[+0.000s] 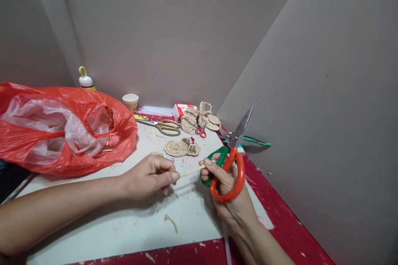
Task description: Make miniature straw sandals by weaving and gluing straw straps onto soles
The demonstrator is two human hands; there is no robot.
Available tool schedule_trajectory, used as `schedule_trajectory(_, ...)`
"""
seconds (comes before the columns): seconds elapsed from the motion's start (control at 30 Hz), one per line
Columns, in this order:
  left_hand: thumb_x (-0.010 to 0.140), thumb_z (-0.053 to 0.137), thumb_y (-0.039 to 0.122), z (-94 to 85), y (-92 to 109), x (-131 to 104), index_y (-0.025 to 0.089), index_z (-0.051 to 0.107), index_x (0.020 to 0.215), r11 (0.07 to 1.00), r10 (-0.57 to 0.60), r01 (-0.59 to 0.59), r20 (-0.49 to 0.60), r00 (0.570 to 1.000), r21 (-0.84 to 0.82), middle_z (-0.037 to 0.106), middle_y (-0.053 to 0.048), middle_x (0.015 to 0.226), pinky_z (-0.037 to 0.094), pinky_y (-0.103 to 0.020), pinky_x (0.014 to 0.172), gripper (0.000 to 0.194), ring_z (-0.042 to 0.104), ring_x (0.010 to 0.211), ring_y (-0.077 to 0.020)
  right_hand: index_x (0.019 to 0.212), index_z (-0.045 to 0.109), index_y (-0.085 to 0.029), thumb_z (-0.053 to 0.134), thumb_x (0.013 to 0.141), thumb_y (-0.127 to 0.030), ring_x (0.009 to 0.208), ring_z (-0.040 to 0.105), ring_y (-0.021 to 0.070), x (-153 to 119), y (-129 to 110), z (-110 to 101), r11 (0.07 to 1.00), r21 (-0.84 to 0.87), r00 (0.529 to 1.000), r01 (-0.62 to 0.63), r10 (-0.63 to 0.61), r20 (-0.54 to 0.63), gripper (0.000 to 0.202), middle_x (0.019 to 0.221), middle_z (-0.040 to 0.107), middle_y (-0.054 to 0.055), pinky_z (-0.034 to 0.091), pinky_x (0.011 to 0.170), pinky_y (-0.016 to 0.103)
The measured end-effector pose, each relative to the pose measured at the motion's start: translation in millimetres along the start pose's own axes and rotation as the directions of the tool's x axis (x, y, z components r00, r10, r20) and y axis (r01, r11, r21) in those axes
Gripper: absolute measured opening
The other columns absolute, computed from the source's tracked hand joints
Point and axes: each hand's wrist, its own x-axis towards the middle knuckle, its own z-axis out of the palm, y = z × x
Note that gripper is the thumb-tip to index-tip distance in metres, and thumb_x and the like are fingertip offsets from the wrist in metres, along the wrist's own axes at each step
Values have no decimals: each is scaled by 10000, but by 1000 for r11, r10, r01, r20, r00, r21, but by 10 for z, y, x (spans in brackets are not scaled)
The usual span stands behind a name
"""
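A thin straw cord [192,172] is stretched between my two hands above the white board. My left hand [152,177] pinches its left end between thumb and curled fingers. The right end is between the thumb and fingertips of my right hand [226,182], which also carries scissors [231,157] with one orange and one green handle, blades pointing up and away. Just beyond my hands a small woven straw sandal [180,148] with red beads lies on the board. Part of another woven piece [156,154] shows behind my left hand.
A red plastic bag [124,149] fills the left side. Farther back stand a paper cup [130,102], a bottle [86,80], bronze-handled scissors [169,127], more woven sandals [189,119], small red scissors [200,132] and a green-handled tool [256,140]. Grey walls rise behind and at right.
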Motion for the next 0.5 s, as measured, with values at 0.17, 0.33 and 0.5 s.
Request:
schedule_trajectory(0.17, 824, 555, 459, -26, -36, 61, 134, 576, 770, 977, -131, 143, 89, 987, -155, 624, -29, 657, 347, -194, 438, 330, 451, 431, -65, 865, 542, -214, 816, 667, -236, 511, 615, 79, -19, -1, 12, 993, -58, 993, 105, -108, -49, 339, 652, 641, -58, 510, 512, 163)
schedule_trajectory(0.33, 882, 469, 392, 4, -13, 54, 135, 569, 752, 985, -158, 163, 73, 985, -63, 622, -27, 675, 377, -201, 464, 305, 461, 449, -68, 866, 536, -210, 810, 682, -251, 509, 632, 83, -12, 25, -2, 981, -119, 984, 156, -164, -66, 333, 639, 640, -67, 521, 527, 169)
schedule_trajectory(0.5, 900, 417, 252, 15, -10, 42, 154, 529, 661, 973, -93, 98, -34, 995, 207, 538, 20, 571, 381, -196, 512, 282, 463, 483, -78, 897, 540, -220, 807, 697, -262, 544, 665, 109, -50, 37, -31, 958, -202, 972, 203, -222, -77, 336, 656, 672, -53, 533, 553, 189)
